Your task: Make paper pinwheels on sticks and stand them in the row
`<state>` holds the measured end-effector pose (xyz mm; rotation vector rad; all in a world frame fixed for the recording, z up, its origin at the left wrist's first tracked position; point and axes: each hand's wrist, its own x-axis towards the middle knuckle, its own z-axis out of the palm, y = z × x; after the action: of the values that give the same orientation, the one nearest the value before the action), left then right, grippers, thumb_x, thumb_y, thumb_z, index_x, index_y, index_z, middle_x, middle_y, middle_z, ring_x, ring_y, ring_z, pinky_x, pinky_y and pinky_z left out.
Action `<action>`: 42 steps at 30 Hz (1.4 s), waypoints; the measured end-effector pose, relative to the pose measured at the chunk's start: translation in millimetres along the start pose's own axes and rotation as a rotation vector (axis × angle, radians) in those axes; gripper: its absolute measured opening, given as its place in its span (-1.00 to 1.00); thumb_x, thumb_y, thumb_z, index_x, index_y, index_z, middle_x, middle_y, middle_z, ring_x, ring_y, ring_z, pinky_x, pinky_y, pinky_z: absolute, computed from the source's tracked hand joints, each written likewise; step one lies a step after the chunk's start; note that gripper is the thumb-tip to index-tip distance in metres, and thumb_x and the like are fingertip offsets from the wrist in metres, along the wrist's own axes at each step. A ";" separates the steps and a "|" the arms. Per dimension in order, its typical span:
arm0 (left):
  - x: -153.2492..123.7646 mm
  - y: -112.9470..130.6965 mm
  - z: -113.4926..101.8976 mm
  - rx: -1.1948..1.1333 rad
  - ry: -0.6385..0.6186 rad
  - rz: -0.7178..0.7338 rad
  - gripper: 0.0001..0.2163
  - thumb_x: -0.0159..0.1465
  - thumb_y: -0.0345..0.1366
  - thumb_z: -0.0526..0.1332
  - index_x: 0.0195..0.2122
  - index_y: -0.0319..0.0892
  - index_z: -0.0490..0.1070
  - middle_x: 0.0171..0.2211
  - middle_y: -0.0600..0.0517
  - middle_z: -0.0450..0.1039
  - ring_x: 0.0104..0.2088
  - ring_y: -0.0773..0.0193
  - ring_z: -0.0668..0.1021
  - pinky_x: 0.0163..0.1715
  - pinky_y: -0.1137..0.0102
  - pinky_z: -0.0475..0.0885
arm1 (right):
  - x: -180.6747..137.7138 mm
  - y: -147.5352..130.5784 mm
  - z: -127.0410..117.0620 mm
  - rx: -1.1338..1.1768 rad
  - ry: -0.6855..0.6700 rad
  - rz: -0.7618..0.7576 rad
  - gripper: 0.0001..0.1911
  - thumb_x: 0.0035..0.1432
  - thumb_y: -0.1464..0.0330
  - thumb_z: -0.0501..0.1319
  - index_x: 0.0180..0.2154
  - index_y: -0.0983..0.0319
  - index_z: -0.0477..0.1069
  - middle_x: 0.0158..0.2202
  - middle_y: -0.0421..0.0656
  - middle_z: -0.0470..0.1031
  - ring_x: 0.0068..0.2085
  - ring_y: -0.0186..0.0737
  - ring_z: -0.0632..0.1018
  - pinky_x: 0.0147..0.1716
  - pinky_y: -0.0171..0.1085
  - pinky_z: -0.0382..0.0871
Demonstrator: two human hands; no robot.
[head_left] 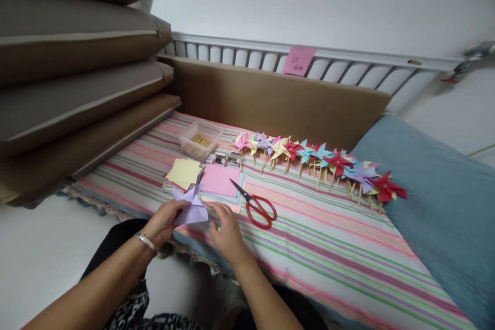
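Observation:
A half-folded purple paper pinwheel (191, 209) lies at the near edge of the striped bedcover (328, 247). My left hand (164, 221), with a silver bracelet on the wrist, grips the paper's left side with its fingers closed on it. My right hand (226, 232) presses its fingers on the paper's right edge. Just beyond the paper are a pink sheet (218, 180) on a stack of coloured sheets and some yellow sheets (184, 171). Red-handled scissors (257, 206) lie shut to the right of my right hand.
A long row of finished pinwheels on sticks (320, 160) runs along a brown padded board (278, 98). A clear box of wooden sticks (199, 140) and a small box of pins (226, 160) stand behind the sheets. Brown cushions (77, 77) are stacked at left, a blue cushion (444, 206) at right.

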<state>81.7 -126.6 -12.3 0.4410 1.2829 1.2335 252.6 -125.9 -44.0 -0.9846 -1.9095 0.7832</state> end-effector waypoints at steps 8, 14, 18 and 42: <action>-4.4 1.7 0.1 0.010 0.001 -0.005 -0.84 -0.16 -0.41 0.32 -0.50 -0.28 0.45 -0.61 0.01 0.51 -0.59 0.23 0.49 -0.52 0.37 0.41 | -2.4 -1.7 15.3 -0.324 0.023 -0.179 -0.58 -0.01 0.61 0.10 -0.09 0.23 0.40 0.24 0.00 0.13 0.16 -0.05 0.26 0.13 -0.01 0.18; -0.6 -4.9 -4.3 0.078 0.028 0.051 -0.87 -0.17 -0.40 0.33 -0.55 -0.28 0.45 -0.67 0.05 0.46 -0.63 0.29 0.45 -0.60 0.44 0.32 | -1.3 -2.6 15.8 -0.336 0.045 -0.213 -0.79 0.12 0.53 0.13 -0.24 0.20 0.45 0.12 -0.04 0.30 0.08 -0.06 0.32 0.08 -0.02 0.20; 7.3 -12.3 -11.7 0.134 0.031 0.080 -0.85 -0.18 -0.39 0.34 -0.54 -0.30 0.46 -0.65 0.04 0.48 -0.62 0.31 0.45 -0.57 0.45 0.31 | -1.6 -8.7 9.1 -0.290 0.026 -0.204 -0.82 0.12 0.52 0.16 -0.27 0.19 0.47 0.01 -0.07 0.38 0.03 -0.10 0.34 0.04 -0.08 0.22; 7.5 -17.1 -11.5 0.306 0.048 0.166 -0.83 -0.12 -0.39 0.30 -0.44 -0.27 0.46 -0.59 0.04 0.51 -0.59 0.28 0.46 -0.56 0.45 0.29 | -7.7 -13.2 1.9 -0.438 -0.082 -0.128 -0.84 0.08 0.48 0.24 -0.31 0.13 0.52 -0.27 -0.13 0.40 -0.18 -0.12 0.35 -0.18 -0.16 0.23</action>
<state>77.6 -130.3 -33.5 0.7544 1.5073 1.1924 249.1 -139.3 -37.3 -1.0858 -2.2451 0.3384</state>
